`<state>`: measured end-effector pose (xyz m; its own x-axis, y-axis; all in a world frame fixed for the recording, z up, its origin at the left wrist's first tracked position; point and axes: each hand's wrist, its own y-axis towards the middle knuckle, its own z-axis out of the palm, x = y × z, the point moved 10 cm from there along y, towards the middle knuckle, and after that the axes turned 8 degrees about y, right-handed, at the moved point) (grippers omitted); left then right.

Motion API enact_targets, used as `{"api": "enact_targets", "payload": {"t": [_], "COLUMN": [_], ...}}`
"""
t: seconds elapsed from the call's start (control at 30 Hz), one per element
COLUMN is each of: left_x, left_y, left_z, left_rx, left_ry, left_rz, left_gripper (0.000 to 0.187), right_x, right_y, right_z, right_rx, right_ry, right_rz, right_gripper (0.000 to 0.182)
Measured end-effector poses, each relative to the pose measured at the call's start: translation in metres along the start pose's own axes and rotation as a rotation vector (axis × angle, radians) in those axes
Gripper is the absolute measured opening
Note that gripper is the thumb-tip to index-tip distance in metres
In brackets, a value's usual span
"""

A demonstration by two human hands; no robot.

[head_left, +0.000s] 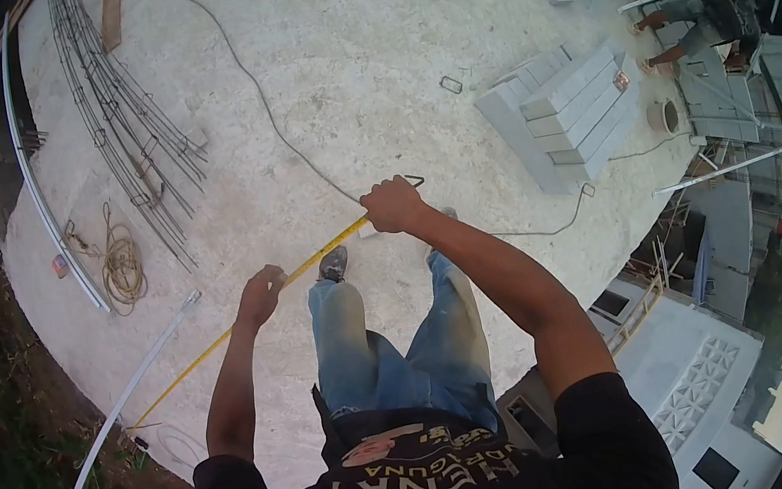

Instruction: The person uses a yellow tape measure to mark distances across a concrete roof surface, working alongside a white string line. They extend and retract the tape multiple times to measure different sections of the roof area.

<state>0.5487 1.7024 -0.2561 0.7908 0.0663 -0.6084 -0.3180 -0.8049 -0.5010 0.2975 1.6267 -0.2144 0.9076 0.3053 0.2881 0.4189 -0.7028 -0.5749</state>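
A yellow tape measure (322, 253) runs as a long strip from my right hand down to the left, toward the slab's edge. My right hand (392, 206) is closed around its upper end, and a thin dark bent piece sticks out past the knuckles. Lower down, my left hand (260, 294) has its fingers curled in at the strip, which passes by the fingertips and behind the wrist. Both shoes are on the concrete slab (336, 81) beneath the tape, one partly hidden by my right hand.
Rebar cages (112, 104) lie upper left, near a coiled rope (122, 270) and long metal channels (53, 214). A grey cable (262, 92) crosses the slab. Light grey blocks (573, 106) are stacked at right, with a bucket (662, 116) and another person (716, 19) beyond. The slab drops off at left.
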Motion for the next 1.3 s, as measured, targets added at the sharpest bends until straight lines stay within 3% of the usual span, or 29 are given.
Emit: {"api": "enact_targets", "payload": {"t": [0.3, 0.43, 0.57, 0.63, 0.73, 0.8, 1.3], "left_x": [-0.034, -0.013, 0.015, 0.026, 0.056, 0.073, 0.189], "left_y": [0.076, 0.115, 0.152, 0.165, 0.177, 0.186, 0.276], "left_z": [0.066, 0.108, 0.144, 0.161, 0.202, 0.212, 0.299], "left_rx": [-0.070, -0.235, -0.216, -0.248, -0.077, -0.091, -0.278], "left_ry": [0.120, 0.200, 0.175, 0.219, 0.231, 0.196, 0.327], "left_rz": [-0.140, -0.142, -0.133, -0.068, -0.101, -0.172, -0.145], "left_gripper": [0.024, 0.023, 0.019, 0.015, 0.013, 0.010, 0.006], "right_x": [-0.198, -0.272, -0.331, -0.346, -0.365, -0.378, -0.444], "right_y": [0.017, 0.035, 0.066, 0.082, 0.105, 0.121, 0.225], "right_z": [-0.009, 0.012, 0.042, 0.064, 0.096, 0.115, 0.247], "right_rx": [0.041, 0.055, 0.068, 0.103, 0.119, 0.103, 0.092], "right_ry": [-0.023, -0.013, 0.000, 0.076, 0.048, 0.067, 0.145], "right_rz": [-0.057, -0.078, -0.067, -0.085, -0.062, -0.085, -0.116], "right_gripper": [0.023, 0.025, 0.027, 0.026, 0.025, 0.025, 0.028]}}
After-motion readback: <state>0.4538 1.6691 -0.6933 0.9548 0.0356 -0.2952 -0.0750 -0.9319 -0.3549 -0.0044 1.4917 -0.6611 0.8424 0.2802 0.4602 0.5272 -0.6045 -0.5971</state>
